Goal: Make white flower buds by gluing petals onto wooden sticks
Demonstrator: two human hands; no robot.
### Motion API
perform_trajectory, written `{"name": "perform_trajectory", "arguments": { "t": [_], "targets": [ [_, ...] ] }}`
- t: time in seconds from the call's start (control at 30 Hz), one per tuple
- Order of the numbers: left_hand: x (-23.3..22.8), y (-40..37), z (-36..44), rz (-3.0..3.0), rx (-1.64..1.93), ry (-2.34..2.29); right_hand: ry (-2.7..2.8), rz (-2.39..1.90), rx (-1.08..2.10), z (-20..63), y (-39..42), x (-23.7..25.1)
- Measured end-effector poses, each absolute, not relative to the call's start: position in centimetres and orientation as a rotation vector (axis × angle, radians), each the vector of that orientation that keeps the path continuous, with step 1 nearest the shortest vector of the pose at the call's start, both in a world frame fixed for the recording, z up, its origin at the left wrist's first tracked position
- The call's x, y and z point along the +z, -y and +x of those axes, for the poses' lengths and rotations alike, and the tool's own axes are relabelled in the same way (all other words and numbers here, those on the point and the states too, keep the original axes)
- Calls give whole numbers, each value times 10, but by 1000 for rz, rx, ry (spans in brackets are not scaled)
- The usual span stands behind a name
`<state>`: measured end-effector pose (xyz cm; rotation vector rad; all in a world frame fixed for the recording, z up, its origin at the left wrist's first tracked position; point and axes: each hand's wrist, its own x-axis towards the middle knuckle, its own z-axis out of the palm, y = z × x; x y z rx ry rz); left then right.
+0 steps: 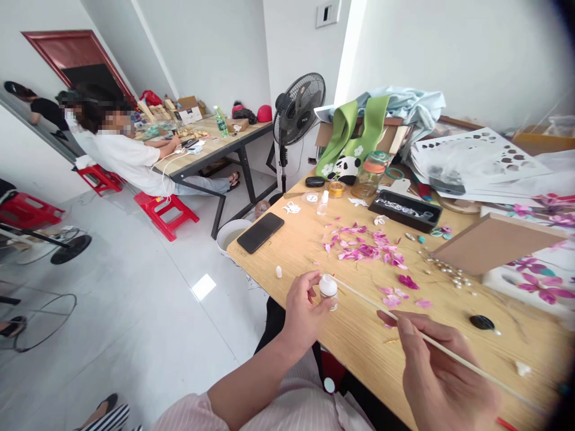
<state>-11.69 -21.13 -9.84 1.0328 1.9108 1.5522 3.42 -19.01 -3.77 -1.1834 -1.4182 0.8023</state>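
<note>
My left hand [302, 314] is closed around a small white-topped bottle [329, 287], which it keeps upright by the table's near edge. Between the fingers of my right hand [442, 371] lies a long, thin, pale stick [366, 297], gripped like a pen. The stick's far end is beside the top of the bottle; whether it touches cannot be told. A small white cap [279, 272] stands on the table to the left of my left hand. Beyond both hands, loose pink petals [359, 248] are scattered, with a darker magenta flower [408, 281] nearer my right hand.
A black phone [260, 232] lies at the table's left corner. Farther back are a small clear bottle [322, 203], a jar [371, 173], a black tray [404, 209] and a green panda bag [350, 149]. Pearls [456, 276] lie rightward. A fan [299, 111] and a seated person [130, 152] are beyond.
</note>
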Motion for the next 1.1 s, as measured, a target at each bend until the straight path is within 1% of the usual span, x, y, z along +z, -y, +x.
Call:
{"name": "perform_trajectory", "arguments": {
  "t": [0.17, 0.27, 0.47, 0.6, 0.77, 0.97, 1.1],
  "targets": [
    [-103, 212, -117, 1123, 1562, -1988, 1657, -926, 639, 37, 190, -48],
    [-104, 211, -117, 1155, 1550, -2030, 1750, -846, 584, 39, 188, -52],
    [-106, 209, -116, 1218, 1521, -2113, 1737, -772, 640, 37, 188, -58],
    [-105, 206, -116, 1264, 1487, -2092, 1671, -837, 703, 39, 190, -64],
    [-104, 205, -120, 1292, 1485, -1995, 1524, -1062, 774, 41, 190, -68],
    [-101, 211, -127, 1379, 1473, -1919, 1387, -1239, 889, 42, 189, -64],
    [-98, 212, -130, 1431, 1475, -1904, 1360, -1309, 886, 43, 188, -59]
  ]
}}
